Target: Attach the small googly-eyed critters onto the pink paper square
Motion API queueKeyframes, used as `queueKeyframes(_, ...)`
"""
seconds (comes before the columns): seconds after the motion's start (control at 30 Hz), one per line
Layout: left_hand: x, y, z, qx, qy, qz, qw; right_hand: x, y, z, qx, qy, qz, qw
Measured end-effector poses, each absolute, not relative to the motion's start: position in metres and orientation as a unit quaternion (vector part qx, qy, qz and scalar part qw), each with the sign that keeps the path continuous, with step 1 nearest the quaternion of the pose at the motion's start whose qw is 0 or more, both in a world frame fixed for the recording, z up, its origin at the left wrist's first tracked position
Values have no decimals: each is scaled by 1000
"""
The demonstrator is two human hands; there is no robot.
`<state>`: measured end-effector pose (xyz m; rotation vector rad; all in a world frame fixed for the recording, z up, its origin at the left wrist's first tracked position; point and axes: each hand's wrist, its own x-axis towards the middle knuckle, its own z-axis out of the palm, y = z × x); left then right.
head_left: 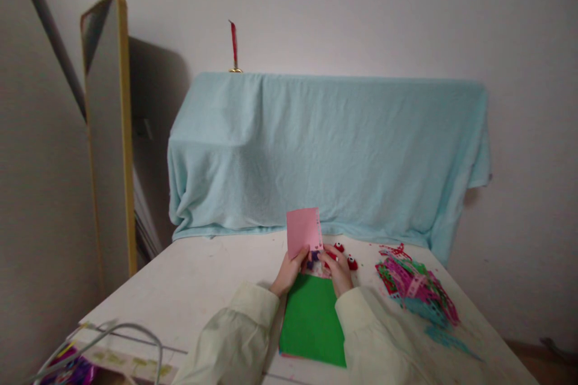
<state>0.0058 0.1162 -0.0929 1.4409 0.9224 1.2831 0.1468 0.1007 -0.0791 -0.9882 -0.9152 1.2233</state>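
Observation:
A sheet of pink paper (301, 231) stands nearly upright in my left hand (289, 272), which is closed on its lower edge. Small punched shapes run along the paper's right side and lower right corner. At that corner is a small purple thing (313, 261), possibly a craft punch; its shape is mostly hidden by fingers. My right hand (339, 269) is closed around it, thumb toward the paper. Below both hands lies a stack of paper with a green sheet (313, 319) on top. Just beyond my right hand sit two red things with white eye-like spots (352, 262).
A tangle of punched paper strips (418, 289) in pink, green, red and blue lies on the right of the white table (217, 271). A light blue cloth (361, 150) covers something at the back. A framed mirror (108, 132) leans left; a grey cable (135, 328) loops at front left.

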Motion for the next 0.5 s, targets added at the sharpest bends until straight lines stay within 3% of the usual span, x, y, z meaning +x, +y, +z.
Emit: queueKeyframes(0.5, 5, 116, -94, 586, 377, 531, 483, 148, 106, -88, -394, -421, 531, 621)
